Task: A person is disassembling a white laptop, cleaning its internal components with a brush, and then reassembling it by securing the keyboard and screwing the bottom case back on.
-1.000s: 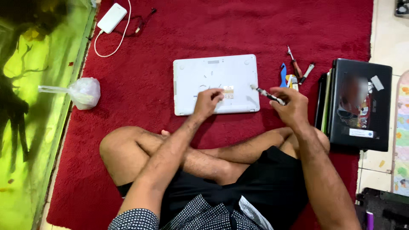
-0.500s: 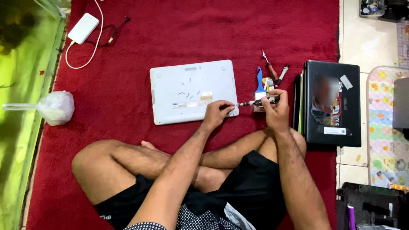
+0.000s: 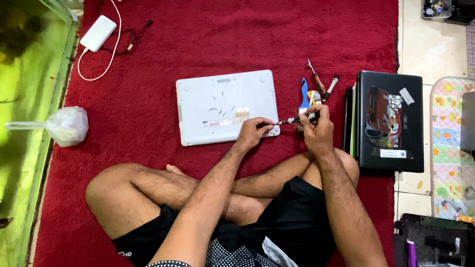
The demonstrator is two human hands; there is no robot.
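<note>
1. The small screwdriver [image 3: 297, 119] lies nearly level just off the lower right corner of the white laptop [image 3: 227, 106], which sits upside down on the red rug [image 3: 247, 34]. Its tip points left, toward that corner.

2. The right hand [image 3: 316, 131] is closed around the handle end of the screwdriver. The left hand [image 3: 253, 131] has its fingers pinched together at the tip – whether on a bit or a screw I cannot tell, it is too small.

3. Several loose screws [image 3: 221, 106] lie scattered on the laptop's underside, near a pale label.

4. To do this well, I would judge: keep the tool steady with the right hand, seat whatever the left fingers hold squarely on the tip before letting go, and work over the laptop so nothing small drops into the rug's pile.

5. Just right of the hands lies a cluster of tools – a blue plastic pry tool [image 3: 304, 94], a red-handled screwdriver [image 3: 316, 79] and a dark-handled one [image 3: 330, 88]. Beyond them sits a black laptop [image 3: 391, 121] with stickers, on the rug's edge.

6. Further off: a white power bank [image 3: 99, 32] with its cable, a knotted plastic bag [image 3: 67, 126], and a green tank [image 3: 24, 99] along the left.

7. Against the picture from 1 second ago, the left hand has left the laptop's underside and come to the screwdriver's tip. The tool has drawn off the laptop to its corner.
</note>
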